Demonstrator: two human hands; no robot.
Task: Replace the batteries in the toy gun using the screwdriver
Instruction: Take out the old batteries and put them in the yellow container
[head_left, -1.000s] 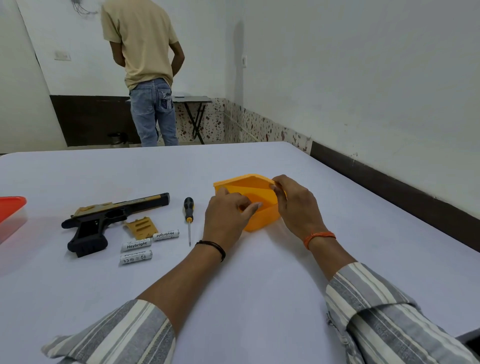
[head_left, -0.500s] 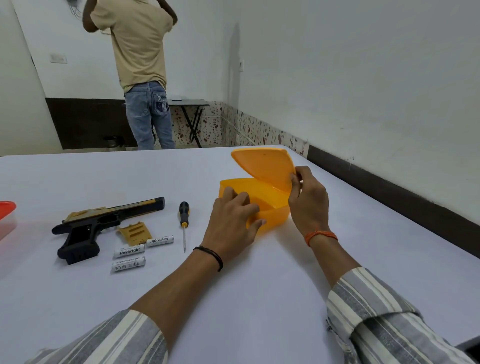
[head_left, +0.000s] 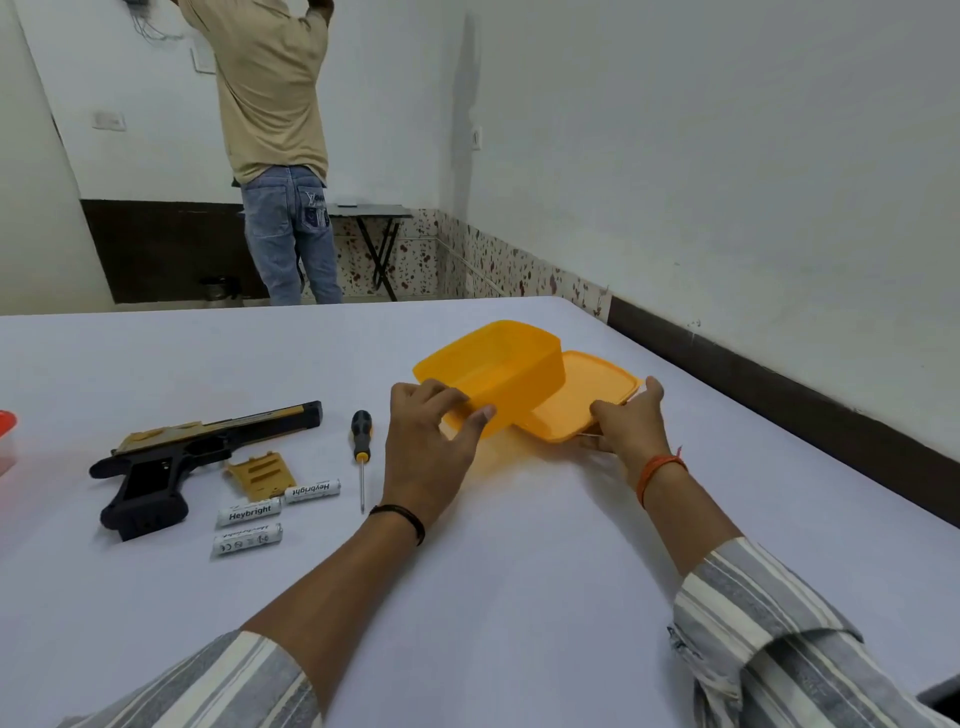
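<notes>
A black and tan toy gun (head_left: 171, 457) lies on its side at the left of the white table (head_left: 519, 571). Its tan battery cover (head_left: 260, 473) rests beside the grip, with three white batteries (head_left: 252, 512) just in front. A black-handled screwdriver (head_left: 361, 452) lies to their right. My left hand (head_left: 431, 447) holds the near wall of an orange box (head_left: 493, 374), which is tilted. My right hand (head_left: 628, 421) grips the orange lid (head_left: 582, 395), low beside the box.
A red-lidded container (head_left: 6, 436) sits at the table's left edge. A person in a beige shirt (head_left: 275, 104) stands at the far wall, back turned, next to a small folding table (head_left: 374, 213). A wall runs along the table's right side.
The lid went from shut to raised, and now lies off the box to its right in my right hand. My left hand has stayed on the box, which now tilts.
</notes>
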